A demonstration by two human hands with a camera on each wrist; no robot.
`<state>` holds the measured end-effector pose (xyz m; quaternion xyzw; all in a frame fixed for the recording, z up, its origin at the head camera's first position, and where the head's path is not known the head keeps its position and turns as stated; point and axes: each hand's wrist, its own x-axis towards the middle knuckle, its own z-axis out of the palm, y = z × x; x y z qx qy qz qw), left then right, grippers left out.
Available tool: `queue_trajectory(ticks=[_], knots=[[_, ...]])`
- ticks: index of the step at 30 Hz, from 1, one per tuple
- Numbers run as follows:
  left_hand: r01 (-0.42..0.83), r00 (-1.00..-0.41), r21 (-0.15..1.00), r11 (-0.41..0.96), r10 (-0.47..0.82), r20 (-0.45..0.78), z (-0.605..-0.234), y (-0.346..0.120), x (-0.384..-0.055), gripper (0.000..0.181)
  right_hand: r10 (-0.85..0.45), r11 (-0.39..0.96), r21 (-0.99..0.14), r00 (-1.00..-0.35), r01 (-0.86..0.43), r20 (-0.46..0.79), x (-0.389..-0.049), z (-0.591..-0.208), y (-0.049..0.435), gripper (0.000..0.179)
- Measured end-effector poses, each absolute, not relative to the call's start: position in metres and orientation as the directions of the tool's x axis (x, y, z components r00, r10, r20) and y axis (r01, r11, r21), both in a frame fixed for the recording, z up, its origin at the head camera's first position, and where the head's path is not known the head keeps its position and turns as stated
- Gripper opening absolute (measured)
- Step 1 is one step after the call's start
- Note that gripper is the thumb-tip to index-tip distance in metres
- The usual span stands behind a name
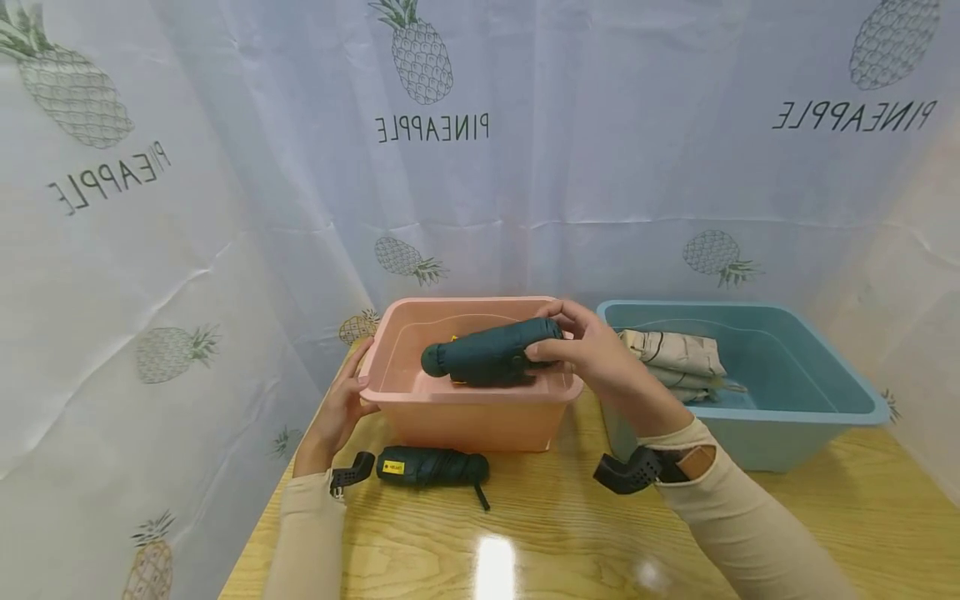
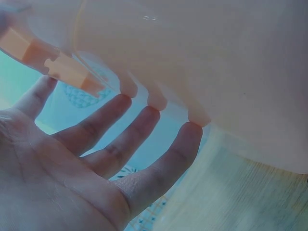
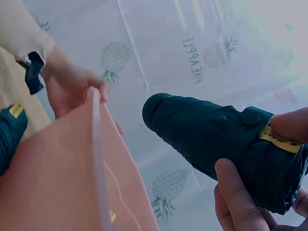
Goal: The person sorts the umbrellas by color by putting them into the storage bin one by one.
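My right hand [image 1: 592, 346] grips a dark green folded umbrella [image 1: 483, 354] by its wider end, with thumb and fingers around it. In the head view the umbrella overlaps the inside of the pink bin [image 1: 472, 398], its rounded tip pointing left. A yellow label reading UPF50+ [image 3: 281, 140] shows beside the thumb in the right wrist view. My left hand [image 1: 341, 412] touches the left side of the pink bin, and in the left wrist view its extended fingers [image 2: 166, 166] press against the outer wall. A second dark green folded umbrella [image 1: 431, 467] lies on the table in front of the bin.
To the right stands a blue bin [image 1: 806, 421] with beige folded fabric bundles [image 1: 675, 354] at its left end. Both bins stand on a wooden table [image 1: 420, 550]. A pineapple-print curtain [image 1: 540, 183] hangs behind and along the left side.
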<state>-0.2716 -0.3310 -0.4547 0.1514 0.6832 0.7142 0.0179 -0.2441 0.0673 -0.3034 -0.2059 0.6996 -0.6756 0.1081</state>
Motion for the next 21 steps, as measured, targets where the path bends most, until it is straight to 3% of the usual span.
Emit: queue_trajectory(ticks=[11,21], knots=[[0.179,-0.955,0.981,-0.072,0.228,0.191,-0.453,-0.332,-0.271,0.073,-0.424,0.157,-0.985,-0.906,-0.077,0.004,-0.292,-0.28,0.048,0.04],[0.182,-0.956,0.98,-0.082,0.22,0.195,-0.451,-0.33,-0.27,0.072,-0.453,0.398,-0.911,-0.887,-0.11,-0.09,-0.336,-0.284,0.023,0.037]])
